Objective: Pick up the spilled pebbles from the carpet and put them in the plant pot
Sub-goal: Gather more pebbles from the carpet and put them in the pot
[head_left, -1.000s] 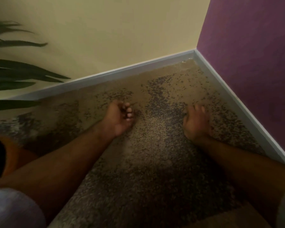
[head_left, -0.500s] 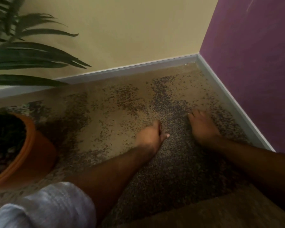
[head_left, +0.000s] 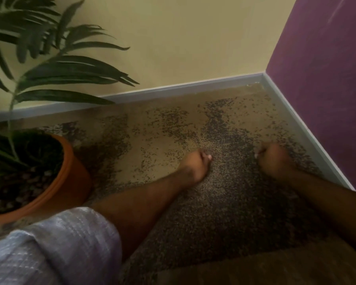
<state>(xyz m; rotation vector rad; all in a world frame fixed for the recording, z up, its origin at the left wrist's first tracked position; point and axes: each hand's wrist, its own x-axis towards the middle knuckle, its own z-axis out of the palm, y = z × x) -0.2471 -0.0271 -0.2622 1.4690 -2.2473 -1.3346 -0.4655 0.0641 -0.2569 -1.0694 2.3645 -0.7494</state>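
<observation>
Small dark pebbles lie scattered thickly over the tan carpet in the room's corner. My left hand rests on the carpet in a fist among the pebbles; what it holds is hidden. Further right, my right hand is also curled into a fist on the pebbles, close to the purple wall. The orange plant pot stands at the left, with dark pebbles and soil inside and green leaves above it.
A grey skirting board runs along the yellow wall and along the purple wall at the right. Palm leaves overhang the left part of the carpet. My pale sleeve fills the lower left.
The view has swung left, bringing the pot into sight. Both hands have closed from flat or loosely open into fists on the pebbles.
</observation>
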